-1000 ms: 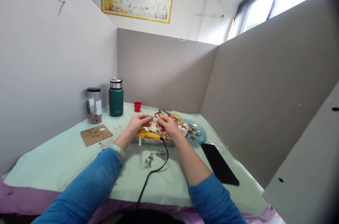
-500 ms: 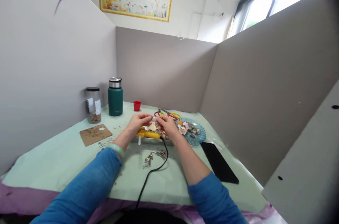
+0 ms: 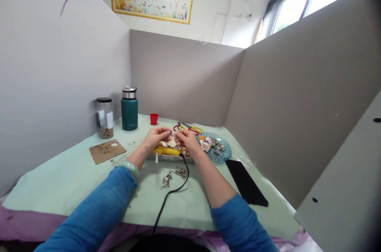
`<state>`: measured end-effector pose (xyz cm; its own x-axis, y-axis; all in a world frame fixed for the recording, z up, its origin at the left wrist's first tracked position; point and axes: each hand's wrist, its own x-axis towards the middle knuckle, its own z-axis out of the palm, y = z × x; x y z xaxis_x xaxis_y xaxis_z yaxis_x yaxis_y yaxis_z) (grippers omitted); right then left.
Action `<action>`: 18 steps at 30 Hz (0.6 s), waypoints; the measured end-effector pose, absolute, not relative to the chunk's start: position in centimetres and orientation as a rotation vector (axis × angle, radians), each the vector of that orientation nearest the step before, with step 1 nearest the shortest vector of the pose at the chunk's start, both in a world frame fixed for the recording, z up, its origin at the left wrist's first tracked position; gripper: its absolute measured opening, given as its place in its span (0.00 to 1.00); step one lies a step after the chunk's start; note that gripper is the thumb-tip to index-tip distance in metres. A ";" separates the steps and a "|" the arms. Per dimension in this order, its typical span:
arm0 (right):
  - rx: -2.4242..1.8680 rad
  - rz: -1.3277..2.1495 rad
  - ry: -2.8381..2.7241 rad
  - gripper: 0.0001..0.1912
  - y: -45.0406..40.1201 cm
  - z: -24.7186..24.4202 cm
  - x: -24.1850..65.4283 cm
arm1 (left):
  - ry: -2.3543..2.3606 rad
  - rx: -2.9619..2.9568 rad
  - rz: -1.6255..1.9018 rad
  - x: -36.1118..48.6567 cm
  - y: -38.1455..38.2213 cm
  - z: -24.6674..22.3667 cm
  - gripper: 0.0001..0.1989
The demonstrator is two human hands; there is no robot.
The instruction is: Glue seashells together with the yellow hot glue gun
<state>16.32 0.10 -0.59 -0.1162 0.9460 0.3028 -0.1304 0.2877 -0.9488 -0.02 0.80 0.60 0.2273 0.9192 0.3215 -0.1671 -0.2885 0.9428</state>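
At left, a flat brown card with a round hole (image 3: 104,152) is lying well apart from your hands, and more room is opening on this side. Your left hand (image 3: 156,137) is pinching a small pale piece (image 3: 173,133), which is sitting between both hands' fingertips, neither being nearer; its long axis I cannot tell. On the near side, a yellow plastic gun-shaped tool (image 3: 168,151) is lying left-to-right along the silver metal tray's near edge (image 3: 171,158). Your right hand (image 3: 187,141) is pinching the piece's right side; a scalloped blue plate (image 3: 228,152) is limiting room to the right.
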 end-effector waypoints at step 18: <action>-0.862 1.045 -1.442 0.14 0.0 -0.6 16.3 | 0.787 1.660 1.259 -0.2 1.1 0.6 0.18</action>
<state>16.27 0.05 -0.56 -0.1318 0.9285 0.3473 -0.0410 0.3449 -0.9377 -0.21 1.15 0.58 0.2846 0.8720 0.3984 -0.0240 -0.4089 0.9123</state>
